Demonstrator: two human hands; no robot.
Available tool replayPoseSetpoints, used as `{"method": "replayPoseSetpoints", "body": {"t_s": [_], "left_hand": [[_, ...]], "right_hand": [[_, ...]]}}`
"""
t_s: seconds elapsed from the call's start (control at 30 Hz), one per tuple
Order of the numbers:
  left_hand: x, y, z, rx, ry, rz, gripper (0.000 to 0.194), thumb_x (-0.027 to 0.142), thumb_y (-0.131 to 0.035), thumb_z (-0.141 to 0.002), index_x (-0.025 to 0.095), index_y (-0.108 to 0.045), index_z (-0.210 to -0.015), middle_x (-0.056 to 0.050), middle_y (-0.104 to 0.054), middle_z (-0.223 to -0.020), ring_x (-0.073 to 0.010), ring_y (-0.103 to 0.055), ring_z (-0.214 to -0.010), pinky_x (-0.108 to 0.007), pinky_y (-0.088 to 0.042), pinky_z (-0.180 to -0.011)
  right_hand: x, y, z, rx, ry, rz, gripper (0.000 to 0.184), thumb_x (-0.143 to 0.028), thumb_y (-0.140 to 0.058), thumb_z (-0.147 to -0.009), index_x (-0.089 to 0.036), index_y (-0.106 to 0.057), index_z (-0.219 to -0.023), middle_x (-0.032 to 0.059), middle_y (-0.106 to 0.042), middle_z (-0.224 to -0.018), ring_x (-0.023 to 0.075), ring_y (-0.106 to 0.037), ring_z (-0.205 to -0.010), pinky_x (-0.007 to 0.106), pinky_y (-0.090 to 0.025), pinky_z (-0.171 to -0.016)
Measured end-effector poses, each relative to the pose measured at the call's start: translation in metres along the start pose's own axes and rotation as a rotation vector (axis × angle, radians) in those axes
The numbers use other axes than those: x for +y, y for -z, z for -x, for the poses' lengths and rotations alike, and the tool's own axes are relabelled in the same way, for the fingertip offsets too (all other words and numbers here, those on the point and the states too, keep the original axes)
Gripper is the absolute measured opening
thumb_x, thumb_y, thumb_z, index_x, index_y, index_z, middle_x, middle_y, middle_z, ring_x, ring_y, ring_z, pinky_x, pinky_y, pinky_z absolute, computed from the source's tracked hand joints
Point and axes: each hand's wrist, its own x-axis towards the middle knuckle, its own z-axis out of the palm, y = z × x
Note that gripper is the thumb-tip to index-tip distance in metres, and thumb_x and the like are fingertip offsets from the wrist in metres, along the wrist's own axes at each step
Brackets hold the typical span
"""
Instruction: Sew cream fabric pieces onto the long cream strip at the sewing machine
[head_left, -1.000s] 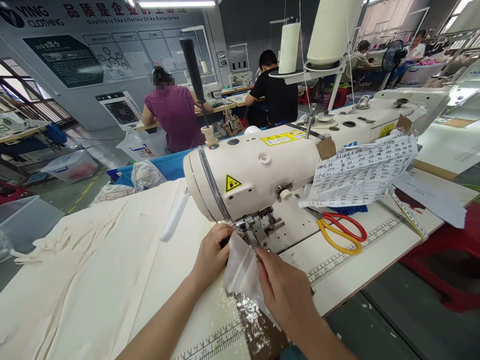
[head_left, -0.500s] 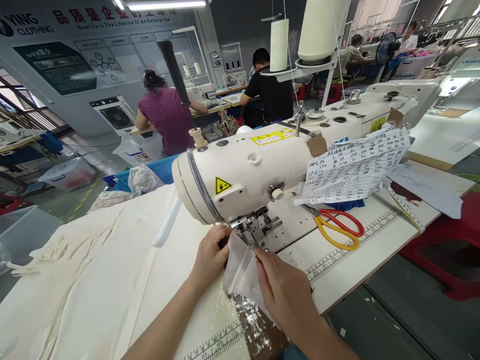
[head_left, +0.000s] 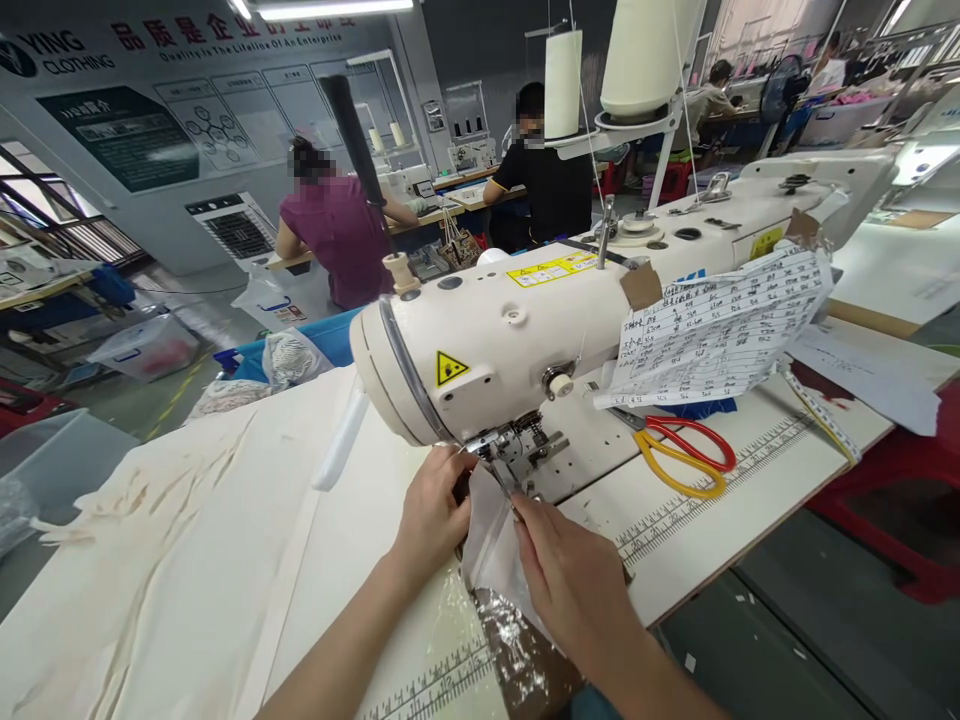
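Note:
A white sewing machine [head_left: 480, 350] stands in front of me, its needle and presser-foot area [head_left: 517, 450] low at the near end. Under it lies a piece of thin white fabric [head_left: 491, 540], hanging toward me over the table edge. My left hand [head_left: 435, 500] is closed on the fabric's left side, close to the needle. From the right, my right hand [head_left: 570, 560] pinches a slim metal tool [head_left: 504, 478], which looks like tweezers, pointing at the presser foot. The fingers partly hide its lower end, and the palm rests by the fabric.
Red-and-yellow-handled scissors [head_left: 682, 455] lie right of the needle. Handwritten paper sheets [head_left: 712, 330] hang on the machine. A measuring tape [head_left: 821, 415] is at the table's right. Cream fabric [head_left: 142, 540] spreads over the left. Thread cones [head_left: 562, 85] stand above; co-workers sit beyond.
The whole view has shifted slightly, so the machine and table sit a little further right. Both hands keep their places at the fabric and needle, with hardly any movement of their own.

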Motion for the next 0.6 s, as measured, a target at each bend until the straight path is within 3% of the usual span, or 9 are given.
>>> {"method": "replayPoseSetpoints", "body": {"t_s": [0.23,0.43,0.6], "left_hand": [[-0.0018,-0.0003,-0.0006,0.017,0.018,0.031,0.016,0.025,-0.047,-0.096,0.021,-0.058,-0.086,-0.003,-0.061,-0.083,-0.0180,-0.055,-0.077,-0.028,-0.044,-0.066],[0.0005,0.0039,-0.0014,-0.008,0.094,0.078,0.021,0.028,-0.047,-0.096,0.021,-0.059,-0.080,-0.002,-0.061,-0.081,-0.0169,-0.055,-0.075,-0.027,-0.044,-0.066],[0.0001,0.0035,-0.0015,0.016,0.004,0.011,0.022,0.025,-0.045,-0.097,0.021,-0.056,-0.079,-0.003,-0.062,-0.081,-0.0176,-0.055,-0.076,-0.028,-0.045,-0.066]], "right_hand": [[-0.0004,-0.0001,0.0014,0.013,-0.005,0.004,0.035,-0.015,-0.030,-0.104,-0.013,-0.060,-0.121,0.0089,-0.074,-0.091,0.0202,-0.072,-0.070,0.029,-0.048,-0.051],[-0.0009,0.0003,-0.0015,0.000,-0.030,0.020,0.028,-0.011,-0.044,-0.097,-0.013,-0.062,-0.119,0.0077,-0.075,-0.091,0.0197,-0.073,-0.071,0.027,-0.049,-0.053],[-0.0023,-0.0002,-0.0035,-0.018,-0.043,0.063,0.028,-0.009,-0.051,-0.093,-0.013,-0.063,-0.118,0.0072,-0.076,-0.087,0.0197,-0.073,-0.067,0.026,-0.048,-0.049]]}}
